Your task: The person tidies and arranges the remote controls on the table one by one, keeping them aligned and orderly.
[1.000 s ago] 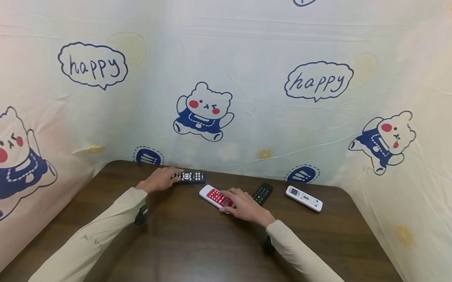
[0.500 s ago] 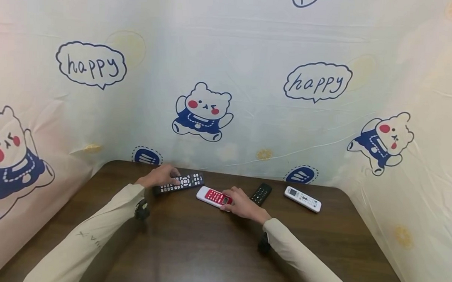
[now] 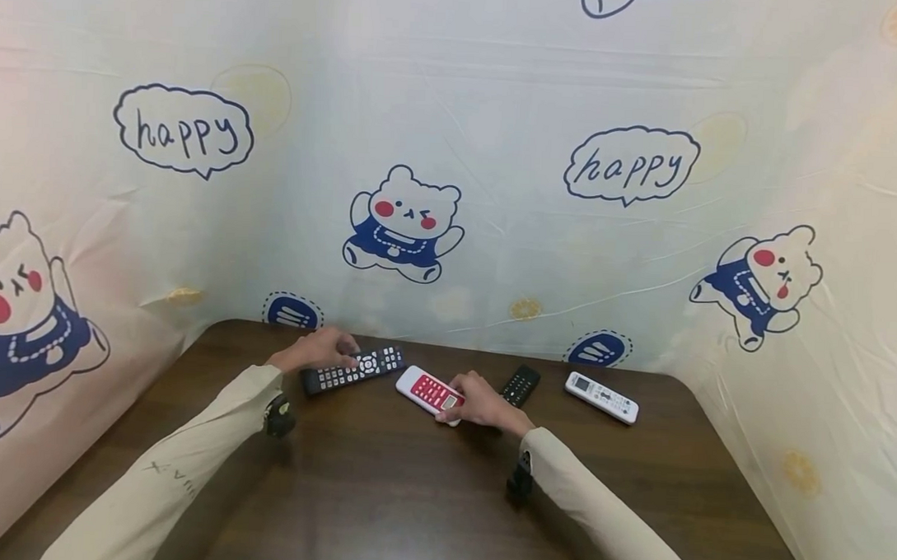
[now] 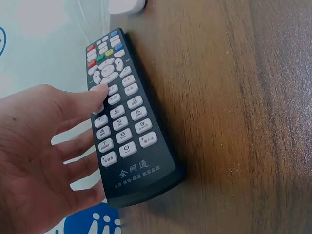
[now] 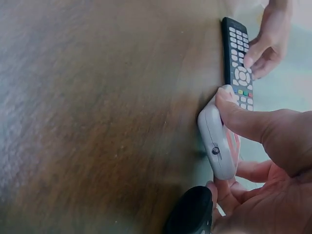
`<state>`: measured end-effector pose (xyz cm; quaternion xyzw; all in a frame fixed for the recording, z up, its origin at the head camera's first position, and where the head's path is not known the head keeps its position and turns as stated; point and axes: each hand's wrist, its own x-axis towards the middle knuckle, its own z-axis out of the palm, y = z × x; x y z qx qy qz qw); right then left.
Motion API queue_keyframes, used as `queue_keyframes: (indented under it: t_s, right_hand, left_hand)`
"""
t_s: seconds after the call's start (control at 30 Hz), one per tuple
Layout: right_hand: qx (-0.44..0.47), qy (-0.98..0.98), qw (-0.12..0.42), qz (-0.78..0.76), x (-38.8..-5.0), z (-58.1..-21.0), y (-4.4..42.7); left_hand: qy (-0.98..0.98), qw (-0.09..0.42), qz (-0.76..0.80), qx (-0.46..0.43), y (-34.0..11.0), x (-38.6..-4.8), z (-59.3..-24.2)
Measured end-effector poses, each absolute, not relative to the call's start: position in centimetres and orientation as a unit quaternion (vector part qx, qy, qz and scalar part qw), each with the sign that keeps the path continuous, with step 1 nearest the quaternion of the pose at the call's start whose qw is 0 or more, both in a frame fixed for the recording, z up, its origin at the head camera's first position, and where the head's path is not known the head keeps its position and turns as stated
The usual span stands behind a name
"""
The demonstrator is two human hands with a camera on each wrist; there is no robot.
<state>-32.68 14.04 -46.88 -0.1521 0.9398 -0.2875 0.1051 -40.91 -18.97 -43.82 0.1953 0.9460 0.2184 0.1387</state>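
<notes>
My left hand (image 3: 315,347) grips a long black remote control (image 3: 334,378) with pale buttons. In the left wrist view the thumb (image 4: 95,97) presses on the button face of this remote, with the other fingers along its far side. A white remote control with a red button panel (image 3: 424,389) is pinched at its near right end by my right hand (image 3: 484,403). The right wrist view shows its white end (image 5: 213,139) between thumb and fingers. Close behind the right hand lies a smaller black remote control (image 3: 522,383), partly hidden.
Another white remote control (image 3: 602,398) lies farther right on the brown wooden table (image 3: 389,492). A pale printed cloth (image 3: 495,232) hangs along the table's back and sides. The remotes lie near the back edge.
The black remote has turned, its left end coming toward me, and my left thumb now lies on its face. The red-panelled remote has shifted and turned slightly in my right hand.
</notes>
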Motion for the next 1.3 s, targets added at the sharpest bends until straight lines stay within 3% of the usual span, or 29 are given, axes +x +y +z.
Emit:
queue_keyframes:
  t_s: [0.3, 0.67, 1.3]
  right_hand:
    - [-0.130, 0.926, 0.132, -0.329, -32.6, -46.9, 14.2]
    - [-0.146, 0.929, 0.110, -0.323, -32.6, -46.7, 14.5]
    - [-0.161, 0.927, 0.109, -0.319, -32.7, -46.8, 14.1]
  left_hand:
    - [0.936, 0.142, 0.245, 0.207, -19.0, -41.0, -43.6]
    - [0.900, 0.178, 0.362, 0.165, -19.2, -41.5, -43.5]
    - [0.878, 0.204, 0.421, 0.097, -20.5, -38.1, -43.4]
